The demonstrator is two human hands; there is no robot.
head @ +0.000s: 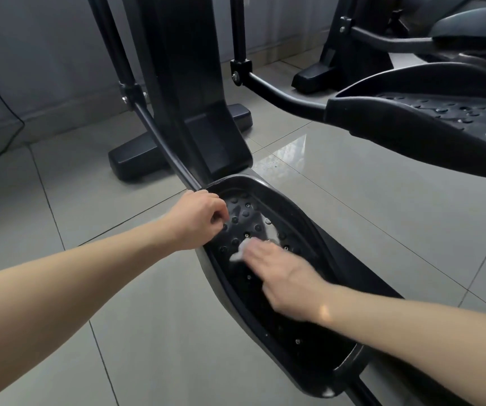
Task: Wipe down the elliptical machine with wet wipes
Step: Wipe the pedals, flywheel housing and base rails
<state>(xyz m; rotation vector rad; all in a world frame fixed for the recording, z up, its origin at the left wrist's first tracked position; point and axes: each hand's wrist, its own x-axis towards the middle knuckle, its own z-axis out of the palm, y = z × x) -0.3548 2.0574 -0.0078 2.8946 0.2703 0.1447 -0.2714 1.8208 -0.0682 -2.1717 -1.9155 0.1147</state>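
On near pedal point(291, 329), R hand point(282, 273) flat, fingers straight, pressing wet wipe point(240, 250); L hand point(198, 221) curled round its rim.

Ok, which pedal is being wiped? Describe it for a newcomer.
Find the elliptical's black centre column. The pedal lies just below its foot, nearest the camera. Unlike the raised pedal upper right, it has a white wipe pressed on it.

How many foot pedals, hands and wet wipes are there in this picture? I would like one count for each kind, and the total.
Foot pedals: 2, the near pedal and the far pedal
Hands: 2, the left hand and the right hand
Wet wipes: 1, the wipe under the right hand's fingers
Total: 5
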